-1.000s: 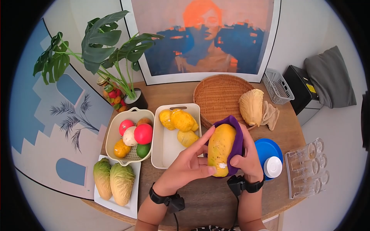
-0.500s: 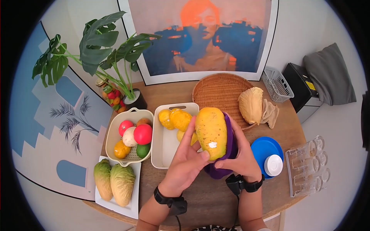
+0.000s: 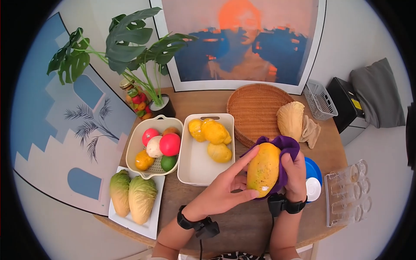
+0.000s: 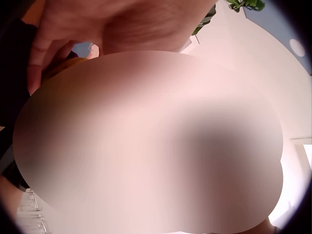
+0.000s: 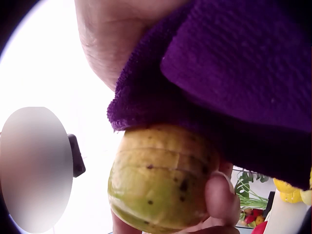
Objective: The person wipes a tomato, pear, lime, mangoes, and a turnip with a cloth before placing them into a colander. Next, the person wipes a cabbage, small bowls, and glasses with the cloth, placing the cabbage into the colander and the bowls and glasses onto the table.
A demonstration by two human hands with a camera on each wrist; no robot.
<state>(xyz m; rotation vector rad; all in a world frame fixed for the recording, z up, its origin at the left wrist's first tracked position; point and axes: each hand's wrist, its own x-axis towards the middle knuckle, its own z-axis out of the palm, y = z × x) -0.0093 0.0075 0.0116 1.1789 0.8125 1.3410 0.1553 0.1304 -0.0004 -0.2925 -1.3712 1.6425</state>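
A yellow papaya (image 3: 263, 168) with brown specks is held up over the front of the table between both hands. My left hand (image 3: 225, 190) grips its left side, thumb near the lower end and fingers along the upper side. On the other side, my right hand (image 3: 296, 178) holds a purple towel (image 3: 289, 148) bunched against the fruit. Close up in the right wrist view, the towel (image 5: 243, 63) drapes over one end of the papaya (image 5: 161, 180), and the greenish end is bare. Most of the left wrist view is blurred out.
Left of the hands stand a white bin (image 3: 195, 169) with yellow fruit, a cream basket (image 3: 134, 138) of mixed produce and a plate (image 3: 152, 225) with two cabbages. A wicker tray (image 3: 255, 108), a pale cabbage (image 3: 290, 120), a blue plate (image 3: 313, 168) and a glass rack (image 3: 336, 221) stand behind and right.
The papaya was lifted and tilted within the towel, then lowered back into it. My right hand has shifted up along the towel on its right side. The head view has swung slightly left.
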